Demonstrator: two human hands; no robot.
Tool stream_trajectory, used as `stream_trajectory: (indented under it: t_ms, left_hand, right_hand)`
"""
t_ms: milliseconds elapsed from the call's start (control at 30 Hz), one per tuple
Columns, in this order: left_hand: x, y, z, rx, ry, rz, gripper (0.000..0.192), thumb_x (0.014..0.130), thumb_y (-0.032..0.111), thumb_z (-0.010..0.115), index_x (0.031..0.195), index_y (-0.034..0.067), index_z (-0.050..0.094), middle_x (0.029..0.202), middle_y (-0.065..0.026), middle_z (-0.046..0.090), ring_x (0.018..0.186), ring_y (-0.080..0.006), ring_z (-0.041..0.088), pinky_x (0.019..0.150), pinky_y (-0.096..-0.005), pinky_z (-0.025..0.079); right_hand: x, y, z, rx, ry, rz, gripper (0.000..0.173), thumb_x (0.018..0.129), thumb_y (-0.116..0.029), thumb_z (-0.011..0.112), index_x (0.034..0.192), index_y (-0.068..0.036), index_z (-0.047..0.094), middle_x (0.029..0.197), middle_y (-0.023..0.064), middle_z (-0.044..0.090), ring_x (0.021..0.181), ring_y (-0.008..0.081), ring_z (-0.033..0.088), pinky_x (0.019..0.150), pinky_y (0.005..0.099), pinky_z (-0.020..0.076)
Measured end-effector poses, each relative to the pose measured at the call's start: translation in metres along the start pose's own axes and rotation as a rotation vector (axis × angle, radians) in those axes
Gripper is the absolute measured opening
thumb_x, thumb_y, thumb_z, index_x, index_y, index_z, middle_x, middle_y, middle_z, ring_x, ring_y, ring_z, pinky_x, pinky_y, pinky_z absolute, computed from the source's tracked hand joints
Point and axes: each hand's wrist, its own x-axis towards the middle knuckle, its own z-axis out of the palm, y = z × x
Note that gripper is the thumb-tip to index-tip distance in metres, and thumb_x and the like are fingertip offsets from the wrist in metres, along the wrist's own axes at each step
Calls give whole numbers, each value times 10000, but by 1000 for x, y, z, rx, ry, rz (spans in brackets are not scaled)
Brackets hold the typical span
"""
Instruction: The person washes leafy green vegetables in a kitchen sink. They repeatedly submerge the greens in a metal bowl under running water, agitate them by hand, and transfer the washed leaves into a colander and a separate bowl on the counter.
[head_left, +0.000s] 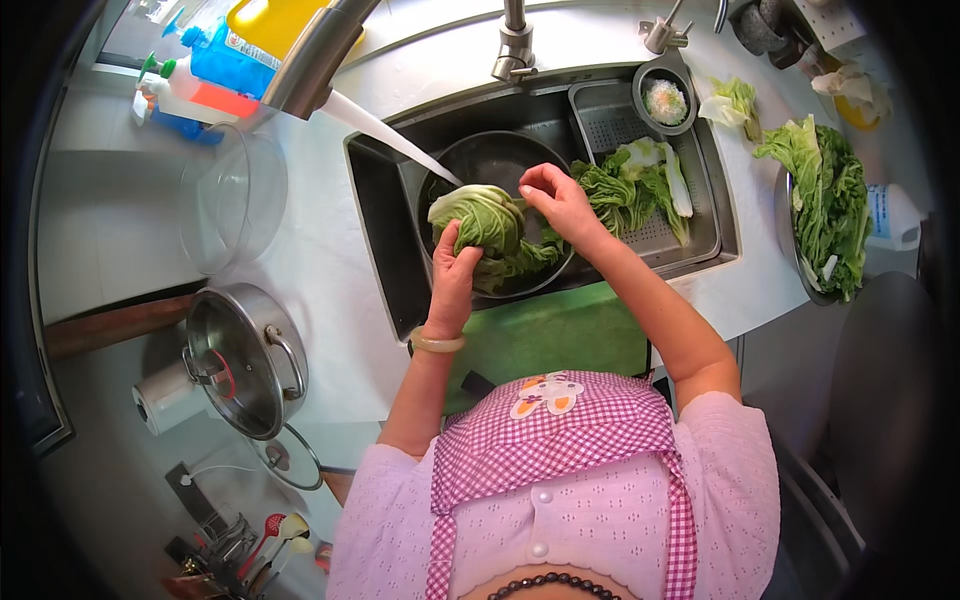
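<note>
My left hand (453, 289), with a pale bangle at its wrist, is closed on a head of leafy green cabbage (480, 219) above a dark round basin (501, 142) in the sink. My right hand (559, 202) is raised just right of the cabbage, thumb and forefinger close together; whether they pinch a bit of leaf I cannot tell. Water runs from the faucet (307, 67) into the basin beside the cabbage. Loose green leaves (536, 257) lie in the basin under it. More leaves (622, 187) rest in the perforated metal colander tray (711, 225) at the right.
A small strainer cup (638, 82) sits at the sink's back corner. A heaped bowl of greens (832, 202) stands on the right counter, with leaf pieces (731, 105) behind. At the left are a clear bowl (259, 199), a steel pot (296, 330) and spray bottles (191, 94).
</note>
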Motion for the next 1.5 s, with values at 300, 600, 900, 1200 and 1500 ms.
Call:
stream_trajectory:
  t_ms: [300, 600, 900, 1200, 1500]
  left_hand:
    - [-12, -16, -18, 714, -122, 155, 294, 808, -8, 570, 1100, -36, 589, 926, -4, 595, 845, -65, 525, 764, -206, 444]
    - [6, 20, 8, 1556, -67, 605, 368, 860, 197, 677, 1154, 26, 538, 1077, -171, 558, 1026, -363, 542, 881, -413, 444]
    - [15, 3, 4, 1319, -262, 179, 146, 941, 136, 554, 932, -9, 545, 892, -217, 572, 852, -417, 566, 732, -481, 452]
    - [17, 18, -6, 1219, -465, 86, 210, 954, 171, 544, 933, -33, 590, 873, -206, 606, 804, -390, 570, 725, -428, 464]
    - [12, 23, -2, 129, -264, -305, 262, 1027, 245, 514, 982, 13, 628, 869, 33, 615, 801, -30, 558, 697, -212, 466]
  right_hand:
    - [-19, -12, 7, -562, -303, -158, 245, 871, -256, 611, 926, -18, 624, 847, 177, 666, 813, 347, 650, 725, 444, 506]
    - [-30, -11, 10, -747, -351, -248, 187, 861, -221, 561, 843, -38, 601, 844, 184, 646, 847, 403, 617, 720, 520, 484]
    - [-34, -6, 11, -1156, -356, -699, 104, 798, -195, 622, 842, -103, 598, 806, 58, 634, 816, 246, 631, 673, 367, 510]
    - [-33, -32, 16, -943, -656, -256, 224, 871, -272, 557, 927, -70, 636, 846, 156, 684, 844, 349, 663, 729, 462, 519]
    - [-17, -38, 9, 152, -613, 165, 226, 886, -177, 596, 969, 12, 687, 804, -12, 647, 743, 55, 536, 676, 236, 459]
